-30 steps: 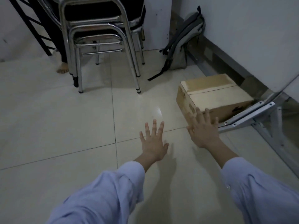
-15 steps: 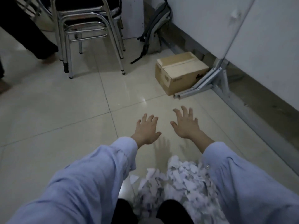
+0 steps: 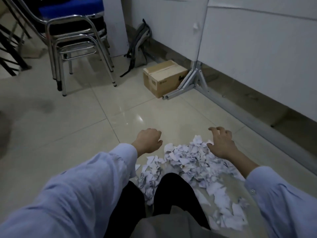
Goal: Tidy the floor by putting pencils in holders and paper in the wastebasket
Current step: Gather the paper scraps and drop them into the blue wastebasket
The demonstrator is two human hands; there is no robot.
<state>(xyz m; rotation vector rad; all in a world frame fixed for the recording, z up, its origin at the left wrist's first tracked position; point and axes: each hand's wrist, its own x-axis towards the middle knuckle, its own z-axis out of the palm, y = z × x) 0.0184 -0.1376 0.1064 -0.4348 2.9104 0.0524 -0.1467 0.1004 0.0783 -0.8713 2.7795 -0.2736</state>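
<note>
Torn paper pile (image 3: 185,162) is lying between and beneath hands. Left hand (image 3: 148,140) being held clenched, nothing seen in it. Right hand (image 3: 221,143) being clawed at pile's far edge, grasp unclear. Risk: scraps being scattered outward by loose raking.

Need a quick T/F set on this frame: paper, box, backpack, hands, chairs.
1. Torn paper lies piled on the floor beside the right hand. True.
2. The cardboard box stands open. False: its flaps are closed and taped.
3. A backpack leans by the wall beyond the box. True.
4. The left hand holds a pencil. False: its fingers are curled, with nothing visible in them.
5. The stacked chairs lie tipped over. False: they stand upright.
</note>
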